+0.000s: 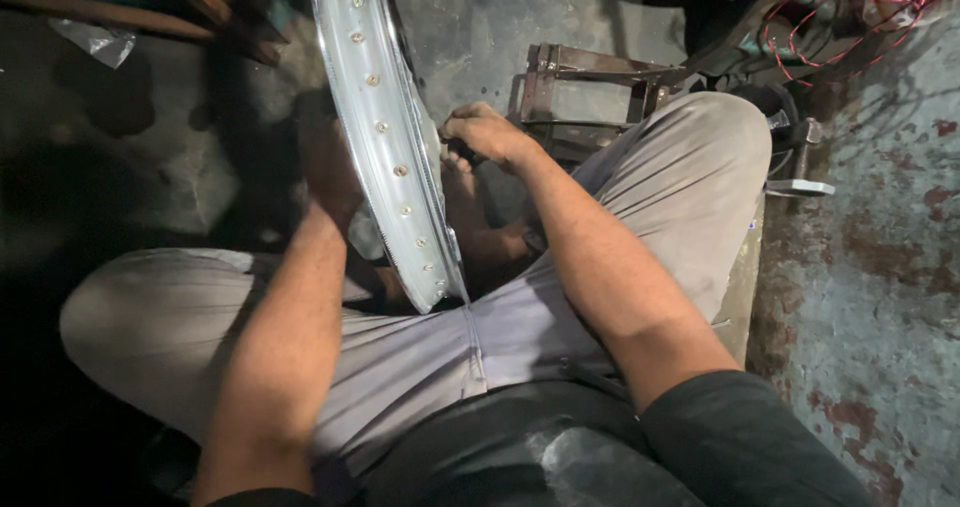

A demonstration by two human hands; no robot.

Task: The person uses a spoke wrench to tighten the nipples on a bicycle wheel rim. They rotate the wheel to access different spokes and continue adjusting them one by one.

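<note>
A shiny chrome wheel rim with a row of spoke nipples stands upright between my knees, its lower edge resting against my grey trousers. My right hand is closed around a small dark tool at the rim's right side. My left hand lies in deep shadow against the rim's left side; its fingers are too dark to make out.
A rusty metal frame stands just beyond my right hand. Red wire coils and a metal tool lie at the upper right on a stained concrete floor. Wooden sticks cross the upper left.
</note>
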